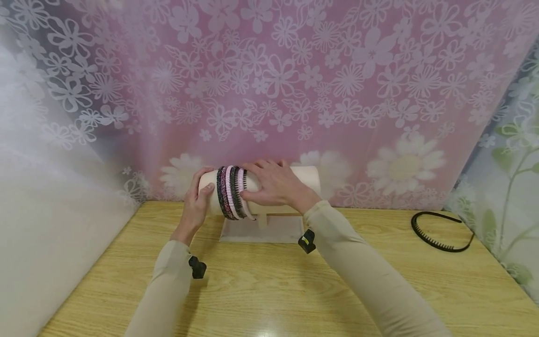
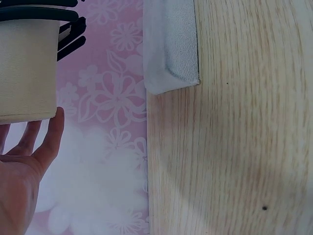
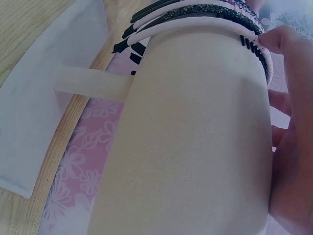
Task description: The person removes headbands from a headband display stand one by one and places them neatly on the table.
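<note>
A cream padded display roll (image 1: 309,178) lies sideways on a stand with a pale flat base (image 1: 261,230). Several headbands (image 1: 229,192) sit side by side around its left part, some glittery dark and purple, others pink or black with comb teeth. My left hand (image 1: 195,201) grips the roll's left end, thumb in front and fingers behind. My right hand (image 1: 275,185) lies across the top of the roll, fingers extended. In the right wrist view, its thumb (image 3: 276,39) touches the nearest pink headband (image 3: 195,23), whose black tip points down toward the stand.
A black toothed headband (image 1: 438,243) lies alone on the wooden table (image 1: 252,290) at the right. Behind the table hangs a pink flowered curtain (image 1: 273,93). A white wall (image 1: 50,201) borders the left side, and a leafy printed sheet (image 1: 505,201) the right.
</note>
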Available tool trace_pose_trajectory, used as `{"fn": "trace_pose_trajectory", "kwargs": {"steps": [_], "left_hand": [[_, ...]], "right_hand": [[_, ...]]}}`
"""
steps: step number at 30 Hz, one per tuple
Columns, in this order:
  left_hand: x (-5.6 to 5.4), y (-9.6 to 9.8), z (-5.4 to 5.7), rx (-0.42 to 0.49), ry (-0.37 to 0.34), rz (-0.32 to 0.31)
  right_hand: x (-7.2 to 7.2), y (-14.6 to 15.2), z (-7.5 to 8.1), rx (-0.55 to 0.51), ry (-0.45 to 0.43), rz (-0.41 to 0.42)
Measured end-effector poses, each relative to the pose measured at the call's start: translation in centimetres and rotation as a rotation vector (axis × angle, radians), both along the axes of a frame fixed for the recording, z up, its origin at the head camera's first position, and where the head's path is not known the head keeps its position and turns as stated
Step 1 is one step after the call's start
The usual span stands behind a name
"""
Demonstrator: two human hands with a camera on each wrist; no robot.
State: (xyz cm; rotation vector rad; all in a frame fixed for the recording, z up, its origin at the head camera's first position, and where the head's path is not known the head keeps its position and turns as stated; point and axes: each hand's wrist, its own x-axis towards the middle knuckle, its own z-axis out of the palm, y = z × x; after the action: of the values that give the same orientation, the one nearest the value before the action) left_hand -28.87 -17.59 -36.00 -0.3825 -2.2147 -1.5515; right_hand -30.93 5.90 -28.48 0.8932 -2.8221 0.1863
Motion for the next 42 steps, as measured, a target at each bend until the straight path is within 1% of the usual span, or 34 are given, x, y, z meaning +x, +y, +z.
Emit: {"fn": "trace_pose_trajectory", "kwargs": {"steps": [9,15,21,26,35,42], "left_hand": [[0.0,0.0,0.0,0.008,-0.017,-0.001],[-0.1,0.0,0.0,0.010,-0.013,0.000],[0.0,0.0,0.0,0.010,0.001,0.003],[0.1,0.0,0.0,-0.001,-0.004,0.007],[-0.1,0.1,0.0,-0.006,0.009,0.021],[-0.2,0.1,-0.2,-0.006,0.005,0.027]], "right_hand": [[-0.1,0.2,0.1,0.013,-0.012,0.019],[-0.3,0.2,0.2,0.019,-0.032,0.024],[-0.6,0.4,0.4,-0.009,-0.053,0.047],[-0.6,0.6,0.6,-0.037,-0.058,0.071],[-0.6,0.8,0.7,-0.049,-0.066,0.075],[-0.5,1.1,0.9,-0.059,-0.077,0.087]]}}
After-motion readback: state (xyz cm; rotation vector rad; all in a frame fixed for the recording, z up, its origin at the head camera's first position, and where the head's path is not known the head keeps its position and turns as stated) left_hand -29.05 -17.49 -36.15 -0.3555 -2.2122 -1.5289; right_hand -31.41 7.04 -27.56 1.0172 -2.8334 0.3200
